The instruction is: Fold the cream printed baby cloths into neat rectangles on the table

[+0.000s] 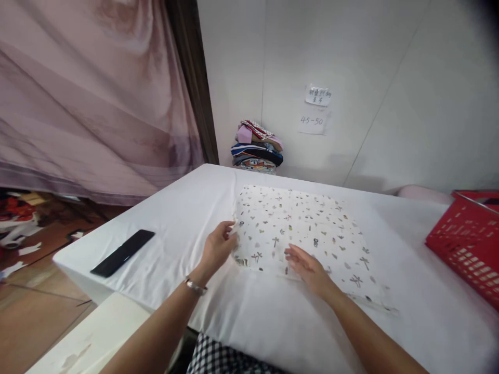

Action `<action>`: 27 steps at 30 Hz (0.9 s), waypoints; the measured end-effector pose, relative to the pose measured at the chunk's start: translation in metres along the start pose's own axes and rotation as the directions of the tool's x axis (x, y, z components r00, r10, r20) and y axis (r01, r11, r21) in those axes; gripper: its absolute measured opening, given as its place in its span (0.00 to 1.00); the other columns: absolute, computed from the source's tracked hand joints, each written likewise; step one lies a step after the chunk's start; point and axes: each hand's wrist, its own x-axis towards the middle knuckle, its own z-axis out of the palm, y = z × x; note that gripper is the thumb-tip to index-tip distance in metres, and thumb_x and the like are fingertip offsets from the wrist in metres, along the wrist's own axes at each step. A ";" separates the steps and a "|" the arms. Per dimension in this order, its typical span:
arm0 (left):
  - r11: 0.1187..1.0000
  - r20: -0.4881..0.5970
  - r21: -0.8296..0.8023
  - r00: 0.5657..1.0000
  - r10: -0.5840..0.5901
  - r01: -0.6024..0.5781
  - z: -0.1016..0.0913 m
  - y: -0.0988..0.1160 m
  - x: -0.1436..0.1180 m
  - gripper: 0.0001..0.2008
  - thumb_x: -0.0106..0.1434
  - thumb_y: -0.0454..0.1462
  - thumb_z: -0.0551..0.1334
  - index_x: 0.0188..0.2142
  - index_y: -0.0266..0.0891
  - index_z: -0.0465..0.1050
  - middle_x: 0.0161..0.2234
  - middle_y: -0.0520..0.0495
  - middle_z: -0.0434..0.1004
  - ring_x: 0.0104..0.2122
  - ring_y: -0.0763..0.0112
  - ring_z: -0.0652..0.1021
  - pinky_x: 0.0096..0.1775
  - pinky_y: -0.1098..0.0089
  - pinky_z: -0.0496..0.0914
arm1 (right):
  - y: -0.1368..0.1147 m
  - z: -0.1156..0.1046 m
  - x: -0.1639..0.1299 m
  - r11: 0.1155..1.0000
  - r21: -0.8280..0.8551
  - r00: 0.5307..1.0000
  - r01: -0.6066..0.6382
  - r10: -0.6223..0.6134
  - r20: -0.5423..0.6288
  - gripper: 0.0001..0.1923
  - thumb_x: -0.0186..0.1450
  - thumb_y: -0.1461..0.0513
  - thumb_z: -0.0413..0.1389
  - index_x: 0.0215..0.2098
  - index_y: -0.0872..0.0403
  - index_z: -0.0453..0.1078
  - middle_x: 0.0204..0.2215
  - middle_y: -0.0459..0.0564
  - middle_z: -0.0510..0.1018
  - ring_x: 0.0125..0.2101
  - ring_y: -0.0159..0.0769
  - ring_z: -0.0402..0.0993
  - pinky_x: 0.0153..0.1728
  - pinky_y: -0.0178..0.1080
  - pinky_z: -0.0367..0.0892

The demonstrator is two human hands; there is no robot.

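A white cloth [307,223] printed with small dark and tan figures lies flat on the white-covered table [187,208]. My left hand [217,248] pinches the cloth's left edge between thumb and fingers. Flat on the cloth's near part rests my right hand [310,269], its fingers stretched out and pointing left. A watch band sits on my left wrist.
A black phone [122,253] lies near the table's left edge. A red plastic basket [468,241] stands at the right. A stack of folded cloths [257,148] sits at the far end by the wall, under two paper notes [316,109]. A pink curtain hangs at left.
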 end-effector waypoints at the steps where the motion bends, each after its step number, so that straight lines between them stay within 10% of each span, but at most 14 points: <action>1: 0.999 0.029 -0.014 0.998 0.053 -0.052 0.011 0.017 0.001 0.18 0.56 0.39 0.56 0.47 0.41 0.69 0.33 0.52 0.75 0.26 0.73 0.73 0.31 0.72 0.67 | -0.012 0.009 0.012 0.985 0.173 0.999 0.005 -0.014 0.051 0.31 0.63 0.48 0.54 0.62 0.44 0.56 0.59 0.51 0.64 0.55 0.41 0.65 0.54 0.47 0.63; 7: 0.932 0.279 -0.036 0.892 0.356 -0.360 0.077 0.068 -0.024 0.19 0.57 0.34 0.57 0.50 0.44 0.65 0.35 0.51 0.77 0.31 0.71 0.76 0.35 0.71 0.69 | -0.039 0.024 0.046 0.746 0.666 0.991 -0.004 -0.088 0.104 0.18 0.58 0.49 0.60 0.39 0.52 0.72 0.34 0.48 0.78 0.35 0.34 0.73 0.36 0.36 0.68; 11: 0.946 0.408 -0.218 0.859 0.310 -0.238 0.092 0.049 -0.044 0.23 0.59 0.38 0.58 0.55 0.43 0.60 0.33 0.53 0.77 0.26 0.74 0.73 0.30 0.72 0.68 | -0.012 0.017 0.043 0.746 0.652 0.988 -0.140 0.059 0.145 0.14 0.54 0.56 0.64 0.32 0.55 0.71 0.25 0.45 0.76 0.25 0.31 0.70 0.26 0.33 0.64; 20: 0.889 0.148 -0.457 0.987 0.065 0.010 0.085 0.011 -0.014 0.18 0.57 0.42 0.60 0.46 0.38 0.67 0.29 0.51 0.74 0.24 0.77 0.70 0.27 0.75 0.64 | 0.012 0.015 0.075 0.701 0.665 0.966 -0.257 0.188 0.175 0.16 0.47 0.64 0.64 0.35 0.55 0.71 0.28 0.48 0.79 0.30 0.40 0.75 0.36 0.41 0.69; 24: 0.880 0.135 -0.468 0.991 -0.019 0.081 0.083 0.011 -0.005 0.18 0.55 0.43 0.60 0.43 0.37 0.68 0.29 0.51 0.74 0.22 0.77 0.68 0.25 0.75 0.64 | -0.030 -0.038 0.069 0.764 0.628 0.989 -0.147 0.096 0.115 0.13 0.50 0.62 0.63 0.35 0.55 0.71 0.31 0.49 0.80 0.34 0.39 0.76 0.38 0.40 0.70; 27: 0.892 0.179 -0.443 0.984 -0.013 0.093 0.090 0.005 -0.009 0.17 0.54 0.42 0.60 0.42 0.37 0.69 0.29 0.50 0.75 0.22 0.77 0.68 0.25 0.74 0.66 | -0.049 -0.100 0.037 0.792 0.599 0.988 0.119 -0.036 -0.148 0.16 0.52 0.60 0.62 0.39 0.55 0.71 0.33 0.49 0.80 0.35 0.39 0.77 0.38 0.39 0.71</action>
